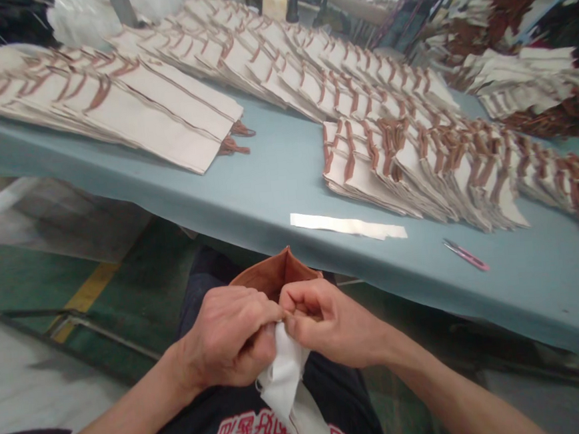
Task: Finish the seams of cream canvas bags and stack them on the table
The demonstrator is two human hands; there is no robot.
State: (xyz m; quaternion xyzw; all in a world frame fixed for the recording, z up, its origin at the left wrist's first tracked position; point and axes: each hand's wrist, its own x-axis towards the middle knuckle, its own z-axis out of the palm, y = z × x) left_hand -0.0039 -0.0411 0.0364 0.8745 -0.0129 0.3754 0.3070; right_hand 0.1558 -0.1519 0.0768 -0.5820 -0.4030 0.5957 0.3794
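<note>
Over my lap, my left hand (pixel 236 331) and my right hand (pixel 335 320) meet, both closed, gripping a sewn fabric piece. Its brown part (pixel 258 274) stands up in a peak beyond my knuckles, and its white cloth (pixel 283 374) hangs down below my fingers against my dark shirt. My thumbs and fingertips pinch it close together along an edge. The exact spot between the fingertips is hidden. A white strip (pixel 348 226) lies on the table ahead of my hands. Farther right lies a small pink-handled tool (pixel 466 255), possibly thread snips.
The blue-covered table (pixel 266 178) runs across in front of me. Overlapping cream cloth pieces with brown trim (pixel 161 113) are stacked at the left, with more bundles (pixel 415 160) at the right. A metal frame (pixel 77 317) stands low on the left. A person (pixel 408 7) is at the back.
</note>
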